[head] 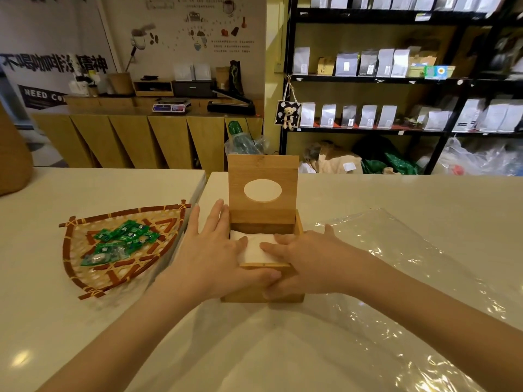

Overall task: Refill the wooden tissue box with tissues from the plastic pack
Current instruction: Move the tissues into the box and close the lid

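Covering much of the white tissues (256, 248) inside the wooden tissue box (285, 297) at frame centre, the left hand (218, 250) and right hand (304, 260) press flat, fingers spread; the lid (263, 168) stands upright; the clear plastic pack (410, 250) lies at right, cut off.

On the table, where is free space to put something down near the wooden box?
Bare table lies in front of the woven tray, left of the left forearm. More lies beyond the tray, toward the gap. Right of the wooden box the clear plastic wrap covers the surface. Both hands crowd the box.
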Motion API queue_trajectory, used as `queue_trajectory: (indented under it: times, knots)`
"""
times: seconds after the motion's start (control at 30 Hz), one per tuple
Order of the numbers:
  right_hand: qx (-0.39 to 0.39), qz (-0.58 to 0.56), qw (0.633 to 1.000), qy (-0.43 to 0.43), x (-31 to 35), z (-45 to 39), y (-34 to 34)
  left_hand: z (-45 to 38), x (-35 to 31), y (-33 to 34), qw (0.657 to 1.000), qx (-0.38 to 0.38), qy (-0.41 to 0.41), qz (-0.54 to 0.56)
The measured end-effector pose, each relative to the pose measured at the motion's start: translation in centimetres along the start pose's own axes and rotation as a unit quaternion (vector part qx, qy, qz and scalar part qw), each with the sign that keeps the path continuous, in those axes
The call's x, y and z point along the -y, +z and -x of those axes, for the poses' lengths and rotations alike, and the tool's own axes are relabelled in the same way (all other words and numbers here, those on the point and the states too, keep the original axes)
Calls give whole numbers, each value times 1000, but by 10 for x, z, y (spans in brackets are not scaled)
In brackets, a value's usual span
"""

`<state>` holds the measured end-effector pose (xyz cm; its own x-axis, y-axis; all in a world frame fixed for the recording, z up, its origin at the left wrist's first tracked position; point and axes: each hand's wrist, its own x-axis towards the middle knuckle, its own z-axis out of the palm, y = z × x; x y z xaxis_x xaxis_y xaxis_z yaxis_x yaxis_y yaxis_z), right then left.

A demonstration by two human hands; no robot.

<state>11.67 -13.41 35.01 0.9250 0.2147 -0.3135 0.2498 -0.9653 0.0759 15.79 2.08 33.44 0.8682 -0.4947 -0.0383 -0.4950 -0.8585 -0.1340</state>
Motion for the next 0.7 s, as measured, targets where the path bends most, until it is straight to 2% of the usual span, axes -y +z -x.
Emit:
queue_trajectory:
  times: [0.1,0.23,0.43,0.57,0.7]
  knots:
    - [-22,-27,999,-20,-4,9,-4,10,-4,2,999,-29,-7,13]
    - [-50,-10,998,-29,-3,18,-3,24,-4,-1,996,-63,61,4]
    - [-64,-18,997,-39,0,19,-5,26,-7,-4,995,-33,85,36]
    - [-126,-29,990,-57,-7,20,-9,24,-6,-3,993,-44,108,27]
    - [-108,-33,991,-69,-7,20,-12,20,-3,-6,990,-46,121,57]
